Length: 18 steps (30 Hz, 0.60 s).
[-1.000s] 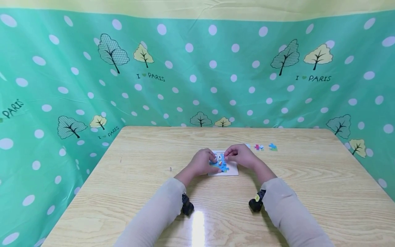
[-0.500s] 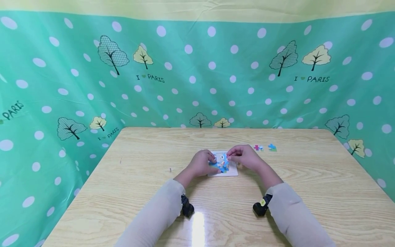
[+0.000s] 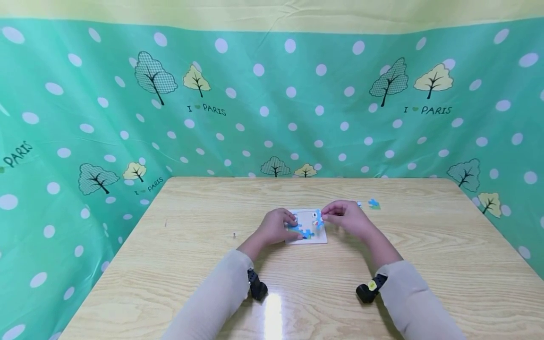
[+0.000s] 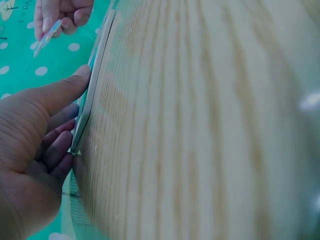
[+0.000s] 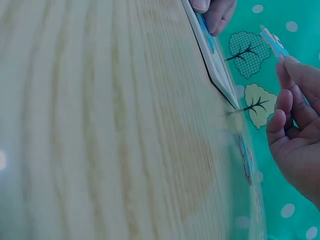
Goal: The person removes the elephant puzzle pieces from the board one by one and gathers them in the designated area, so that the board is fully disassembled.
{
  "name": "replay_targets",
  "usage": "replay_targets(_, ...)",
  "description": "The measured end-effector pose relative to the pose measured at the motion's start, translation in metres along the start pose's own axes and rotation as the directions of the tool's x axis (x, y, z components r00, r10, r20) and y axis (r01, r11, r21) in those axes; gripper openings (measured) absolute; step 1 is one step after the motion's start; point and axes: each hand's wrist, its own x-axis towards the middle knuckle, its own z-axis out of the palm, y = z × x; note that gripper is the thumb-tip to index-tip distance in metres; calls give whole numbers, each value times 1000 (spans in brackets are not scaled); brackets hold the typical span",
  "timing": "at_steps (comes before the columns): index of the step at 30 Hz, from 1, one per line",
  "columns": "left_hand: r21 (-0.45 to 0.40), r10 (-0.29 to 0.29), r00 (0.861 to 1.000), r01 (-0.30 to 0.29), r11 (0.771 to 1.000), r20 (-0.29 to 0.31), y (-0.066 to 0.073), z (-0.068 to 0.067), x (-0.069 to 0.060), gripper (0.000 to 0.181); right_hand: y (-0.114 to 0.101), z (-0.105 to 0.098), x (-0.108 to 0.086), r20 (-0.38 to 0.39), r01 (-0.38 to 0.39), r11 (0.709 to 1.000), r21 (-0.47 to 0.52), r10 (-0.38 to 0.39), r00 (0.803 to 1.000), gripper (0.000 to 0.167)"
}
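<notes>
A white puzzle board lies on the table, with blue jigsaw pieces along its lower part. My left hand holds the board at its left side. In the left wrist view its thumb touches the board, and the other fingers are curled at the board's near end. My right hand pinches a blue and white puzzle piece above the board's upper right corner. In the right wrist view that piece stands tilted between thumb and forefinger, apart from the board.
A blue and green piece lies behind the right hand, beside another piece mostly hidden by that hand. A tiny object lies left of the board on the wooden table. A dotted green cloth hangs behind.
My right hand has moved right with the pinched piece, from over the board's middle to its upper right corner, uncovering bare board. The left hand has stayed in place.
</notes>
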Motion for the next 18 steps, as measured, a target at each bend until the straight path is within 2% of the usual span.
replay_targets(10, -19, -16, 1000, 17, 1000, 5, 1, 1, 0, 38, 5, -9, -9, -23, 32, 999, 28, -31, 999, 22)
replay_targets(18, -21, -19, 1000, 19, 1000, -5, 3, 0, -1, 38, 10, -18, -15, -32, 65, 990, 129, -61, 998, 23)
